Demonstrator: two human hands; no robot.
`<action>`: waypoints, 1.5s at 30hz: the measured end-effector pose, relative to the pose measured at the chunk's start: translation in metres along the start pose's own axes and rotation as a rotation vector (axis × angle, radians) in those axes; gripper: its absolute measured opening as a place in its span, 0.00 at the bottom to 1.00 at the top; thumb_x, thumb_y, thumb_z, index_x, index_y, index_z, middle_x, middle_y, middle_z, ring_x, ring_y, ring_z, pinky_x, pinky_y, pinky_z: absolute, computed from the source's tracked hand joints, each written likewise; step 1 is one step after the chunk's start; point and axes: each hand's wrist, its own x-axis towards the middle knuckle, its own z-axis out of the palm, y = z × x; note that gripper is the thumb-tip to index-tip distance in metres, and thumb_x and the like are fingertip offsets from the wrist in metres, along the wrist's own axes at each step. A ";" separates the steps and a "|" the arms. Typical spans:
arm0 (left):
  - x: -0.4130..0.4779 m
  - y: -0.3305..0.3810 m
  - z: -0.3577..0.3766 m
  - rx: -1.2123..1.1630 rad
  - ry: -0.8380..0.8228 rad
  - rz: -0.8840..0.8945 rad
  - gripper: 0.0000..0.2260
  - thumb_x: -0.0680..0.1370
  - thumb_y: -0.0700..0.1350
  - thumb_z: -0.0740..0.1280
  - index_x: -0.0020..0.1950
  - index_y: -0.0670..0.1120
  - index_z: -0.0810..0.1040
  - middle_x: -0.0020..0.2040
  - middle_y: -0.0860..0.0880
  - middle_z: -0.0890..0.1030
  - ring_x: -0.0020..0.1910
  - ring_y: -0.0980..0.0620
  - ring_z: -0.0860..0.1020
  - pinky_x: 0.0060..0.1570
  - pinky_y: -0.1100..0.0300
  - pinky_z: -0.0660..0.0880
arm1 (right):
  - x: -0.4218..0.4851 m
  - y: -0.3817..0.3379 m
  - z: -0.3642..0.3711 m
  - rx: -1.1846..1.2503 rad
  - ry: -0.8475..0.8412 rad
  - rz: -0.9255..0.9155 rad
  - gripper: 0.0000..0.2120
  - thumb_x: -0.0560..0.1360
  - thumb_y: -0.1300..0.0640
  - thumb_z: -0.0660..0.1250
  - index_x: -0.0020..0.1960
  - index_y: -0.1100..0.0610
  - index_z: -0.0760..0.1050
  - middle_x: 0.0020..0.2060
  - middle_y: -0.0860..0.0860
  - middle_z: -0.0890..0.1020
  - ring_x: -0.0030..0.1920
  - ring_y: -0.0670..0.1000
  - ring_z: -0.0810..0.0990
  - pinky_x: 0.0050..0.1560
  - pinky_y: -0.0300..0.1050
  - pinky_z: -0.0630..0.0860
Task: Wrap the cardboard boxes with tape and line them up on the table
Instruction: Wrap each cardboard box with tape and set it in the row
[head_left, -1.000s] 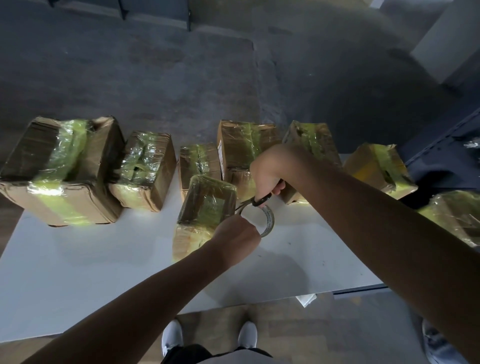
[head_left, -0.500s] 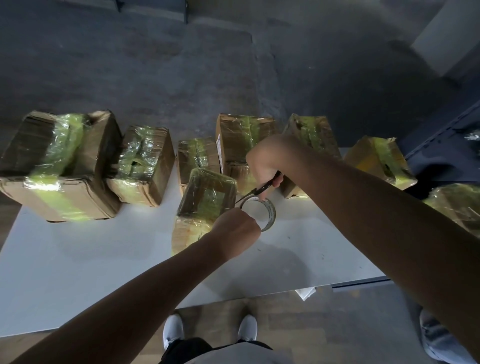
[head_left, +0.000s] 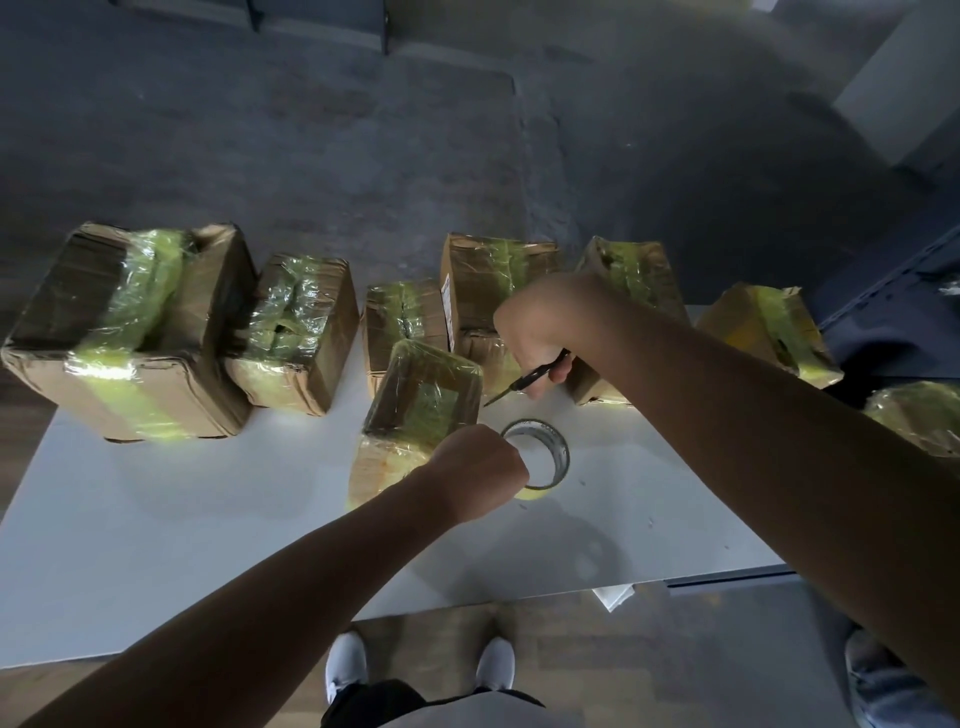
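A small taped cardboard box (head_left: 415, 415) stands on the white table (head_left: 156, 545), in front of a row of several boxes wrapped in yellow-green tape. My left hand (head_left: 475, 470) is shut on a tape roll (head_left: 550, 447) that rests on the table just right of that box. My right hand (head_left: 535, 338) holds black scissors (head_left: 524, 383), blades closed and pointing down-left toward the box's upper right corner. The row runs from a large box (head_left: 130, 338) at the left to a yellow box (head_left: 769, 332) at the right.
Another wrapped box (head_left: 919, 423) sits off the table's right end. Dark concrete floor lies beyond the far table edge. My white shoes (head_left: 345, 670) are below the near edge, and a scrap of paper (head_left: 615, 595) hangs under it.
The tape roll has dropped from upright in the air to rest on the table. The scissors have lifted away from the roll, and their blades have closed.
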 end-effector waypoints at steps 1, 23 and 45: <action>0.000 0.000 0.000 -0.006 -0.001 -0.010 0.10 0.75 0.34 0.62 0.52 0.43 0.81 0.43 0.47 0.82 0.42 0.44 0.82 0.39 0.57 0.75 | -0.002 0.001 0.000 0.014 0.022 -0.002 0.24 0.72 0.52 0.69 0.18 0.55 0.75 0.22 0.48 0.76 0.31 0.51 0.75 0.44 0.44 0.75; 0.000 -0.003 0.003 0.025 -0.036 0.054 0.10 0.75 0.34 0.62 0.48 0.44 0.81 0.41 0.48 0.83 0.40 0.46 0.82 0.42 0.57 0.78 | 0.090 0.019 0.206 0.746 0.200 0.128 0.19 0.72 0.40 0.66 0.47 0.57 0.79 0.35 0.49 0.80 0.39 0.52 0.78 0.37 0.41 0.71; -0.003 -0.003 0.010 0.038 -0.080 0.055 0.09 0.73 0.35 0.62 0.45 0.45 0.81 0.40 0.48 0.83 0.37 0.46 0.82 0.35 0.60 0.67 | 0.107 -0.026 0.198 1.614 0.463 0.069 0.19 0.82 0.49 0.57 0.40 0.60 0.77 0.29 0.50 0.82 0.33 0.53 0.80 0.29 0.37 0.72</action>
